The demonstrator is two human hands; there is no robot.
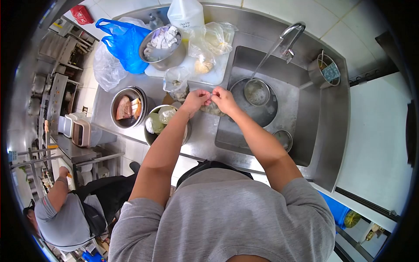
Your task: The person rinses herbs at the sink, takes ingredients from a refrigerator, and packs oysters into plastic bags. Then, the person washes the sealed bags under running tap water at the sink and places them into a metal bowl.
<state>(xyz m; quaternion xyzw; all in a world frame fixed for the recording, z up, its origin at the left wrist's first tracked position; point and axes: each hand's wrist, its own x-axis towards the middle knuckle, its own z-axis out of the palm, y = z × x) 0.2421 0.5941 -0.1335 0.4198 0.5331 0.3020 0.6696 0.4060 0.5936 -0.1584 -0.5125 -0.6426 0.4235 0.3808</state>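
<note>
Close together at the sink's left edge, my left hand (198,100) and my right hand (223,99) pinch the top of a clear plastic bag (212,109). The bag hangs just below my fingers, and its contents are too small to make out. Beyond my left hand stands another clear bag (176,83) with greyish pieces inside. A metal pot (188,133) holding pale green wrapped bundles (153,123) is partly hidden by my left forearm. To the right of my hands, water runs from the faucet (286,43) into a metal bowl (257,92) inside a larger basin (269,114).
A cutting board (212,77) carries bagged food and a bowl of cloths (163,48). Left of it sit a blue bag (123,46) and a pot with meat pieces (127,108). A utensil holder (324,70) is in the right corner. Another person (72,214) works at left.
</note>
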